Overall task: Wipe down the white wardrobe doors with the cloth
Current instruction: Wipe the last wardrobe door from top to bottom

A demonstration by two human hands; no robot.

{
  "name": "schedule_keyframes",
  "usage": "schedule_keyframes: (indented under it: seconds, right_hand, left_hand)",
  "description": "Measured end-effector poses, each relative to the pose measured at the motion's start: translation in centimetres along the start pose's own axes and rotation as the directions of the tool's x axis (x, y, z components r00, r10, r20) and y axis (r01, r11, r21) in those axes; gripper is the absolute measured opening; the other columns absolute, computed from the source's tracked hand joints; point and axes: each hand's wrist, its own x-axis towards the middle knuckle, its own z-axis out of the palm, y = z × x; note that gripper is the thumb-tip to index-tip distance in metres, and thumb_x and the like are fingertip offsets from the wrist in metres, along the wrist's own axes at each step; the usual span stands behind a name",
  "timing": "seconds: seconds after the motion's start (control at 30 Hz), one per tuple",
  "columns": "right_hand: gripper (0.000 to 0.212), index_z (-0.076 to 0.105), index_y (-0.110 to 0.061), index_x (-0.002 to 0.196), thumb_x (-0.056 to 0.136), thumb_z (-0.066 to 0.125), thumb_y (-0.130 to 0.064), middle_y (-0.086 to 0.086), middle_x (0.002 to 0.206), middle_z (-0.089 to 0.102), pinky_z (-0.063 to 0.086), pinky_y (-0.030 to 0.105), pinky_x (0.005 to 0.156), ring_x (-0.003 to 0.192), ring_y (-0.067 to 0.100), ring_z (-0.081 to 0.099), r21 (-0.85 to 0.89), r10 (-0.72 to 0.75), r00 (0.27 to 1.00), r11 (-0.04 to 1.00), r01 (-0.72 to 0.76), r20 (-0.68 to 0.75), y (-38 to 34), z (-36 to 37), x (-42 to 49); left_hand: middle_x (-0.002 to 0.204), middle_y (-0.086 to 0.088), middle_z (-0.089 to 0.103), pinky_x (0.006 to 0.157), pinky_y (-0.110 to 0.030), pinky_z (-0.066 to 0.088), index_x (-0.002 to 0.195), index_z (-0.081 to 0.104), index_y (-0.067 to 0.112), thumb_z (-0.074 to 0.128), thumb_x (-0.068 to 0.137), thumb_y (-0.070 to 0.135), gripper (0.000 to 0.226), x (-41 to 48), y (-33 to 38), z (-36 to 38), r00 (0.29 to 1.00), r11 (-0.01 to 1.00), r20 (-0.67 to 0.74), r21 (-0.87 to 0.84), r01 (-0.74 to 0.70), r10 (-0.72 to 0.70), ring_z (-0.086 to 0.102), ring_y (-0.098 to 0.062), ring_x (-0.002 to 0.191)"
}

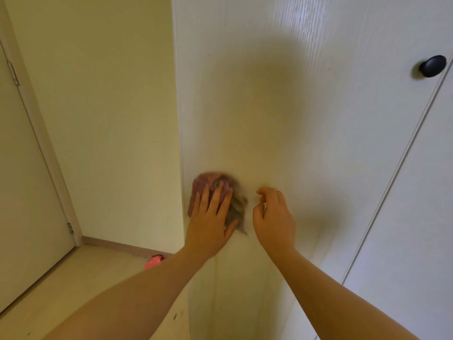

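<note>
White wardrobe door (282,106) fills most of the view, with a cream wall (110,119) and a room door (22,192) off to the left and a strip of floor (73,278) below. The left hand (210,212) lies flat, fingers straight and spread, pressing the mauve cloth (204,181) against the panel low down, just beside its left edge. The right hand (274,217) hovers just beside the cloth with fingers loosely curled, holding nothing; whether it touches the door I cannot tell.

This looks like mid-wipe on the lower left of the first door. The next stroke calls for steady flat pressure and a sweep rightward or upward, towards the black knob (432,66) and the second door (416,217), which seems yet to be reached.
</note>
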Motion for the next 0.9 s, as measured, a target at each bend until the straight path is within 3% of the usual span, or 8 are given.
schedule_keyframes:
  seconds: [0.1,0.23,0.33,0.4,0.5,0.63,0.73,0.9]
  right_hand:
    - [0.033,0.049,-0.017,0.124,0.092,0.041,-0.010,-0.004,0.123,0.051,0.043,0.027,0.070,0.087,0.015,0.056,-0.014,-0.011,1.000,1.000,0.011,0.006,0.3,-0.4,-0.4]
    - [0.038,0.043,-0.018,0.129,0.092,0.041,-0.009,-0.002,0.122,0.051,0.045,0.028,0.074,0.094,0.015,0.056,0.035,0.048,0.998,0.998,-0.046,-0.044,1.0,-1.8,0.0]
    - [0.042,0.039,-0.019,0.134,0.093,0.041,-0.010,-0.002,0.123,0.051,0.048,0.029,0.077,0.097,0.012,0.055,0.070,0.084,0.994,0.994,-0.079,-0.070,1.4,-2.7,0.1]
    - [0.043,0.038,-0.019,0.135,0.092,0.042,-0.010,-0.002,0.121,0.051,0.047,0.028,0.075,0.094,0.012,0.055,0.072,0.096,0.993,0.993,-0.091,-0.074,1.9,-3.3,-0.1]
    - [0.043,0.040,-0.019,0.134,0.092,0.042,-0.009,-0.002,0.119,0.052,0.043,0.026,0.068,0.088,0.012,0.055,0.041,0.100,0.991,0.994,-0.097,-0.088,3.4,-4.1,-0.7]
    - [0.041,0.043,-0.016,0.132,0.092,0.043,-0.007,-0.001,0.118,0.053,0.036,0.020,0.065,0.083,0.008,0.050,0.025,0.124,0.981,0.992,-0.122,-0.146,5.7,-5.8,-0.8]
    - [0.041,0.043,-0.016,0.132,0.092,0.043,-0.007,-0.002,0.117,0.053,0.035,0.016,0.059,0.083,0.008,0.050,0.021,0.151,0.974,0.989,-0.150,-0.167,6.9,-6.6,-0.9]
    - [0.038,0.043,-0.016,0.130,0.093,0.042,-0.008,-0.005,0.108,0.051,0.035,0.016,0.056,0.075,0.010,0.050,-0.011,0.171,0.972,0.985,-0.175,-0.159,8.4,-7.4,-2.0]
  left_hand:
    - [0.148,-0.010,0.027,0.103,-0.053,0.028,0.143,0.027,0.012,0.036,0.088,0.052,0.069,-3.6,-0.6,1.0,0.992,0.996,0.092,0.023,-0.086,0.084,0.023,-0.037,0.136]
    - [0.148,-0.013,0.034,0.111,-0.057,0.022,0.143,0.030,0.013,0.029,0.094,0.053,0.063,3.6,1.3,-1.5,0.999,0.999,-0.023,0.006,-0.039,0.039,0.022,-0.039,0.135]
    - [0.150,-0.010,0.025,0.112,-0.054,0.009,0.144,0.026,0.015,0.028,0.093,0.056,0.065,6.6,3.8,-2.0,0.999,0.999,-0.044,-0.022,0.025,-0.026,0.017,-0.040,0.137]
    - [0.150,-0.007,0.024,0.112,-0.054,0.008,0.144,0.027,0.016,0.036,0.087,0.053,0.069,3.7,4.6,-0.4,0.991,0.991,0.020,0.008,-0.132,0.132,0.019,-0.038,0.137]
    - [0.145,-0.002,0.035,0.114,-0.050,0.006,0.142,0.031,0.019,0.038,0.081,0.054,0.071,-1.2,4.2,1.3,0.921,0.924,0.128,0.057,-0.377,0.368,0.030,-0.032,0.134]
    - [0.147,-0.002,0.029,0.113,-0.051,0.011,0.141,0.033,0.019,0.040,0.086,0.050,0.063,4.6,6.2,-0.2,0.947,0.947,-0.030,0.064,-0.316,0.318,0.029,-0.032,0.133]
    - [0.148,-0.005,0.029,0.112,-0.054,0.008,0.142,0.031,0.018,0.039,0.086,0.049,0.065,7.2,8.4,-0.6,0.975,0.976,-0.040,0.000,-0.217,0.217,0.025,-0.036,0.134]
    - [0.143,0.000,0.047,0.116,-0.048,0.001,0.143,0.031,0.019,0.049,0.077,0.052,0.076,0.3,8.3,2.4,0.848,0.855,0.184,0.061,-0.514,0.497,0.029,-0.029,0.135]
